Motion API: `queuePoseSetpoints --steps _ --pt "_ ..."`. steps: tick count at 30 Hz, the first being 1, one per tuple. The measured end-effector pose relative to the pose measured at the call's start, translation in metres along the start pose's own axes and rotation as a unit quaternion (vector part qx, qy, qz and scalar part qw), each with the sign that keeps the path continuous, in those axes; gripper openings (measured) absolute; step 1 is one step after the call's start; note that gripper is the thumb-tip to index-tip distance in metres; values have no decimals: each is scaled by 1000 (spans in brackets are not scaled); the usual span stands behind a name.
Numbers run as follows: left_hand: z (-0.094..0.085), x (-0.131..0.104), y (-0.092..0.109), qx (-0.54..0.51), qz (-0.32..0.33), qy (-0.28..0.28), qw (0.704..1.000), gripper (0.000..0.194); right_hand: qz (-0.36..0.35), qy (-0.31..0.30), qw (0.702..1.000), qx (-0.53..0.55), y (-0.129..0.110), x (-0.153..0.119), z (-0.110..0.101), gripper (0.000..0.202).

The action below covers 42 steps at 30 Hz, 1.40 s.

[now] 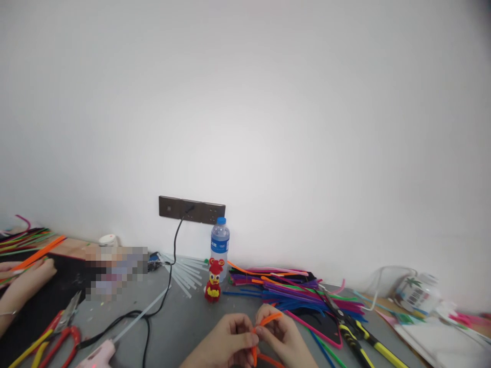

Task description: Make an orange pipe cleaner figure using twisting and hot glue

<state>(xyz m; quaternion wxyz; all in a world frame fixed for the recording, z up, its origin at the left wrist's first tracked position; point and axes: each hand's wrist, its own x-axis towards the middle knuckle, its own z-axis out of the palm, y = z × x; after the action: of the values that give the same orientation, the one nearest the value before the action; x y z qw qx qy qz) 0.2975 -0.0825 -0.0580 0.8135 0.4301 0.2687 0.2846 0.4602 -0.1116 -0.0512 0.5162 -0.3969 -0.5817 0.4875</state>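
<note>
Table (182, 322), grey, runs up to a white wall (268, 128). Bare surface lies between me and the red doll (214, 286), which stands just before the bottle (220, 246). Pile (284, 290) and pliers (345, 321) crowd my right; glue gun (98, 355) and cord (175, 243) bound my left. Nearer me than the doll, my left fingers (236, 325) and right fingers (267, 337) both pinch an orange pipe cleaner (270, 319), close together.
</note>
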Motion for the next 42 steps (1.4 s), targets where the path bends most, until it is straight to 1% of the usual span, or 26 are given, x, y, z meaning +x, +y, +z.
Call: queuePoseSetpoints --steps 5,7,9,12,16,20,23,26,34,36,40,42 --pt "4 -4 5 -27 5 0 1000 43 -14 22 1000 -9 1 0 2 32" --pt "5 -4 6 -28 17 8 999 41 -37 37 998 -29 -1 0 3 32" --pt "3 -2 6 -37 40 28 998 42 -66 48 995 -64 -4 -1 4 29" --pt "-2 4 1 -47 73 52 995 42 -102 47 988 -109 -8 -3 7 23" --pt "-6 8 -5 -65 96 64 991 41 -157 55 976 -141 -5 -4 13 18" --pt "-2 4 0 -102 95 58 989 44 -194 61 963 -176 -2 -5 16 15" --pt "4 0 6 -112 84 56 989 45 -183 54 964 -184 -4 -6 14 14" --pt "7 -4 9 -86 74 65 991 45 -164 47 970 -171 -6 -6 12 15" --pt "10 -9 15 -67 62 53 994 40 -129 78 980 -133 -12 -8 12 23" --pt "9 -8 15 -65 70 52 994 40 -117 68 982 -129 -13 -9 12 25" --pt "4 -3 9 -55 101 78 990 42 -105 11 983 -151 -10 -10 14 30" --pt "2 -1 7 -39 125 85 988 42 -97 10 980 -174 -4 -8 15 31"
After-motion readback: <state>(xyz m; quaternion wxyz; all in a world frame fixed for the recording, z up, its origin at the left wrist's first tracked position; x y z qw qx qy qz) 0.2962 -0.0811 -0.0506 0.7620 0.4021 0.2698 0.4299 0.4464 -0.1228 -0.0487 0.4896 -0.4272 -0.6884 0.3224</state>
